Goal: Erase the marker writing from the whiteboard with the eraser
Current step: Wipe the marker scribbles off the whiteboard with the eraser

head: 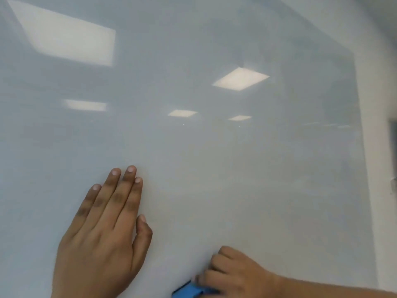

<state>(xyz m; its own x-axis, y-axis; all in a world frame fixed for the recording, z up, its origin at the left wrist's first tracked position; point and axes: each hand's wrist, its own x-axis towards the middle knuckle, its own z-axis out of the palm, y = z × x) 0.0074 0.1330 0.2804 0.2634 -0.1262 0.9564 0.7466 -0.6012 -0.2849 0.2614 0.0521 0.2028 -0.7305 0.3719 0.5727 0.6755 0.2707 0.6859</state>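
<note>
A glossy whiteboard [193, 147] fills almost the whole head view. I see no marker writing on the part in view, only reflections of ceiling lights. My left hand [103, 237] lies flat on the board at lower left, fingers stretched out and close together, holding nothing. My right hand [236, 274] is at the bottom right, fingers curled over a blue eraser [189, 290] pressed to the board at the bottom edge of the view. Only the eraser's left end shows; the rest is under my fingers or out of frame.
The whiteboard's right edge [363, 147] runs down the right side, with a white wall [380, 104] beyond it. A dark, blurred object [393, 138] sits at the far right border.
</note>
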